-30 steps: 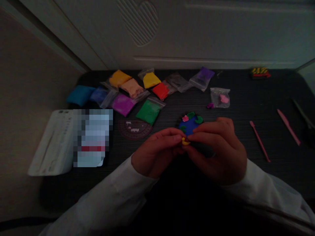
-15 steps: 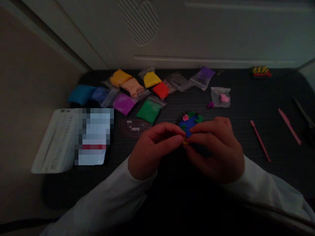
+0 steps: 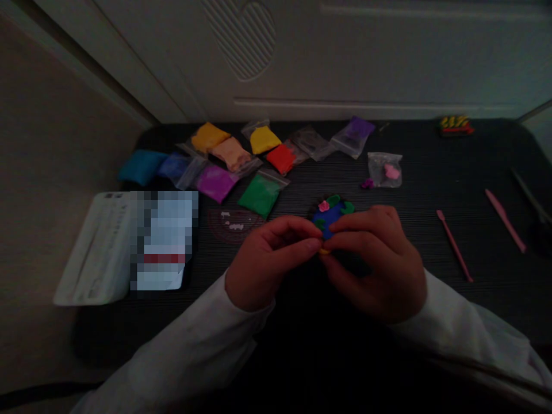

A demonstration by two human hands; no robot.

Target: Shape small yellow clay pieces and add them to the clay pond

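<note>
In the head view a small round clay pond [image 3: 330, 215] has a blue middle, a dark rim, green leaf shapes [image 3: 333, 201] and a pink flower [image 3: 324, 205]. At its near edge shows a bit of yellow-orange clay [image 3: 325, 251], mostly covered by fingers. My left hand [image 3: 269, 261] pinches thumb and forefinger together at the pond's near left edge. From the right, my right hand [image 3: 379, 264] curls its fingers over the near side, its thumb below. Both hands' fingertips meet around the yellow-orange clay, and their exact grip is partly hidden.
Several bags of coloured clay, a green one [image 3: 260, 194] among them, lie behind my left hand. A pink stick tool [image 3: 454, 245], a pink clay knife [image 3: 505, 221] and scissors [image 3: 532, 195] lie to the right. A clear protractor-like sheet [image 3: 219, 227] and a phone-like object [image 3: 166, 241] lie left.
The camera view has shifted very slightly. My right fingers have moved a little at the pond's near edge; my left hand keeps its pinch.
</note>
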